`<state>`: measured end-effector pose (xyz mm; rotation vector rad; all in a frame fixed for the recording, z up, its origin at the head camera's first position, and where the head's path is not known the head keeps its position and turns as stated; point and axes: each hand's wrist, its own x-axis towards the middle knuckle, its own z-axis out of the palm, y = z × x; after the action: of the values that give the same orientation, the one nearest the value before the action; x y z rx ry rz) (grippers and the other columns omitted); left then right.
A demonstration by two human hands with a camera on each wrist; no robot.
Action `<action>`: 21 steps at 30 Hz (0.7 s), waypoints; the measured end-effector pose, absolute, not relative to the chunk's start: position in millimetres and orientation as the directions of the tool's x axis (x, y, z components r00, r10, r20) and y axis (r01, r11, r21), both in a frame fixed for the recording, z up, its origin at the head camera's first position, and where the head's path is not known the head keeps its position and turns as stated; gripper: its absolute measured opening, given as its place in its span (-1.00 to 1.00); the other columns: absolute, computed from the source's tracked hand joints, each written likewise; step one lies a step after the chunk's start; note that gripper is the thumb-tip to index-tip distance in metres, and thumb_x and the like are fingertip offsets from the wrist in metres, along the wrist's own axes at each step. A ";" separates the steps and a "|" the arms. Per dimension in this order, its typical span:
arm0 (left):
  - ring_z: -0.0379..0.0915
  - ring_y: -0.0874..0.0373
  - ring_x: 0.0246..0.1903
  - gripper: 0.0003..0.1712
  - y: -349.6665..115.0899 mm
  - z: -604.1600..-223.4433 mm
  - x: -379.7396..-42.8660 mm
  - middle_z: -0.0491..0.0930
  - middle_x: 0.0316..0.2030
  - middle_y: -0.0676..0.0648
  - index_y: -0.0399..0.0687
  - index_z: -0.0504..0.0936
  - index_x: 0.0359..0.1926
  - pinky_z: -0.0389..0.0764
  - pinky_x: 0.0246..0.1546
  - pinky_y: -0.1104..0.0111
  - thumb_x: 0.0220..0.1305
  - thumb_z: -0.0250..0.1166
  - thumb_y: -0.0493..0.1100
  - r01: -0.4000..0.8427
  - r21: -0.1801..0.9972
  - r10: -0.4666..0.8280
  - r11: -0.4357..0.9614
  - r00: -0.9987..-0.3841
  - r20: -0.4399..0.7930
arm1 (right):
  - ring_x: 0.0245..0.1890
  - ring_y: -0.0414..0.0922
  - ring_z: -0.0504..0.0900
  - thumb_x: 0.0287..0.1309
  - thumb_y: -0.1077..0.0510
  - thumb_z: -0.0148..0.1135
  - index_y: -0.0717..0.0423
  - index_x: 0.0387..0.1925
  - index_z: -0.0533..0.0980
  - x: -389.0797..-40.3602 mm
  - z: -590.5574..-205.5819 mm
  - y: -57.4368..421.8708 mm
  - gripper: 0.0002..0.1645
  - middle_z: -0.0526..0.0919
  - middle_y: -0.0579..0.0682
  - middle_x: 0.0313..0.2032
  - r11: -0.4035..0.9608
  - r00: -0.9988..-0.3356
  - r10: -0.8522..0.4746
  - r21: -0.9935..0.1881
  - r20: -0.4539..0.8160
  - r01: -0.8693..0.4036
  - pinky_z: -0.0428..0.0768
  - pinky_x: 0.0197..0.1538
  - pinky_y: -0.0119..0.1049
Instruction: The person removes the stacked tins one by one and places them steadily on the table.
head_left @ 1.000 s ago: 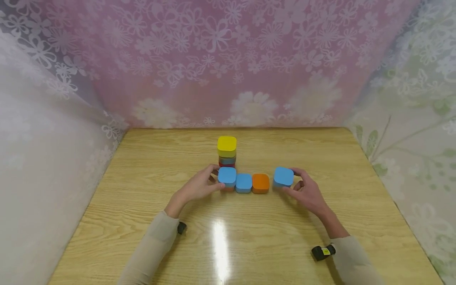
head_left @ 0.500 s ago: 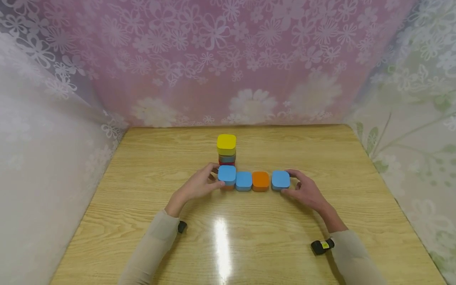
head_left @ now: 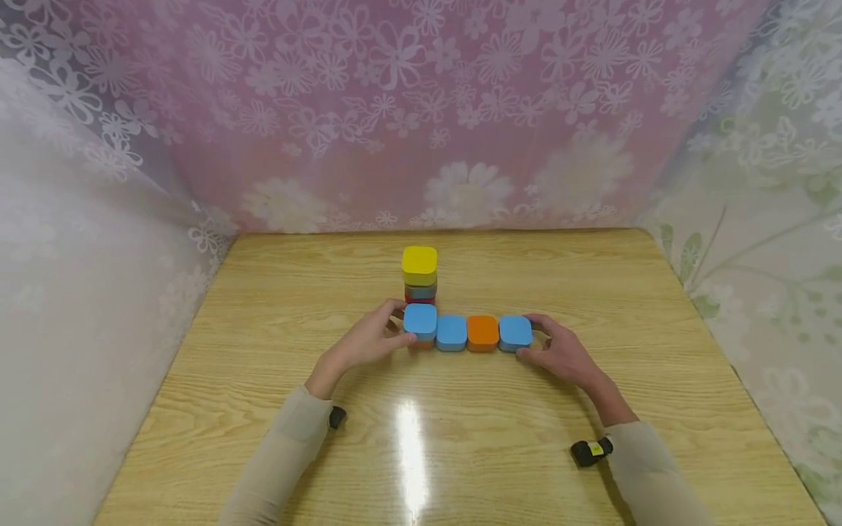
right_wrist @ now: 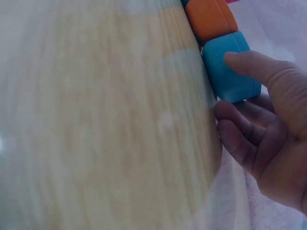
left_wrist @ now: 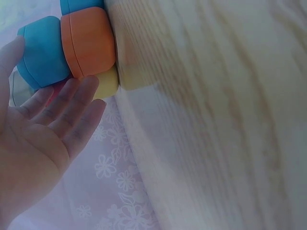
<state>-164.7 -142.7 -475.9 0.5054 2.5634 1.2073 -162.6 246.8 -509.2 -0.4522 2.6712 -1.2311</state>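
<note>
Rounded square blocks form a low row on the wooden table. At its left end a blue block [head_left: 419, 318] sits on an orange block [head_left: 422, 343], and my left hand [head_left: 360, 346] holds the upper one between thumb and fingers. In the left wrist view the thumb is against that blue block [left_wrist: 45, 50], with the fingers close to the orange one [left_wrist: 90, 40]. To the right come a second blue block [head_left: 451, 332] and a second orange block [head_left: 482, 332]. My right hand [head_left: 564, 353] pinches the last blue block [head_left: 515, 332], which stands against the orange one.
Directly behind the row's left end rises a stack with a yellow block [head_left: 419, 264] on top, a grey-blue block [head_left: 420, 291] below it and a red block [head_left: 420, 300] lower down. A pink floral curtain [head_left: 421, 131] hangs along the table's [head_left: 316, 270] back edge.
My right hand has lowered its blue block and moved it left, closing the gap to the orange block. My left hand has stayed on its blue block.
</note>
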 end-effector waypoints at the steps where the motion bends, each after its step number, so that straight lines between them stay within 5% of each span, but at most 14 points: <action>1: 0.53 0.08 -0.01 -0.21 -142.8 -476.2 -164.6 0.51 0.14 -0.09 -0.09 0.25 0.39 0.60 0.02 0.22 0.31 0.32 0.16 0.198 0.779 0.416 0.594 -0.905 -0.088 | 0.26 0.21 0.41 0.18 0.03 0.42 0.21 0.38 0.27 -162.8 -509.3 246.7 -0.16 0.45 0.28 0.28 0.620 -0.940 -0.340 -0.758 -0.026 -0.203 0.48 0.14 0.16; 10: 0.54 0.09 -0.03 -0.22 -143.7 -477.2 -165.4 0.53 0.10 -0.10 -0.08 0.27 0.38 0.62 -0.03 0.23 0.31 0.32 0.16 0.222 0.780 0.427 0.585 -0.902 -0.063 | -0.23 0.00 0.48 0.16 0.00 0.44 0.20 0.39 0.27 -164.8 -508.0 246.6 -0.13 0.46 0.26 0.27 0.645 -0.938 -0.343 -0.737 -0.044 -0.201 0.48 -0.18 -0.20; 14: 0.54 0.07 -0.02 -0.22 -143.8 -477.9 -165.3 0.52 0.12 -0.12 -0.10 0.27 0.38 0.62 -0.02 0.22 0.31 0.32 0.16 0.217 0.785 0.428 0.580 -0.901 -0.067 | -0.23 -0.02 0.47 0.15 0.00 0.45 0.19 0.38 0.28 -165.4 -509.4 246.1 -0.13 0.47 0.25 0.26 0.638 -0.937 -0.346 -0.743 -0.041 -0.202 0.48 -0.20 -0.25; 21: 0.53 0.11 -0.03 -0.21 -143.5 -476.8 -165.0 0.54 0.09 -0.07 -0.07 0.27 0.39 0.61 -0.03 0.24 0.31 0.31 0.18 0.219 0.778 0.422 0.589 -0.904 -0.065 | 0.06 0.10 0.50 0.15 0.03 0.44 0.19 0.38 0.28 -164.8 -509.1 245.0 -0.15 0.47 0.25 0.27 0.625 -0.936 -0.350 -0.753 -0.034 -0.206 0.49 -0.04 -0.10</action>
<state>-165.0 -143.5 -476.8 0.5295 2.5771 1.2122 -164.8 245.0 -509.1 -0.4617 2.6684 -1.2035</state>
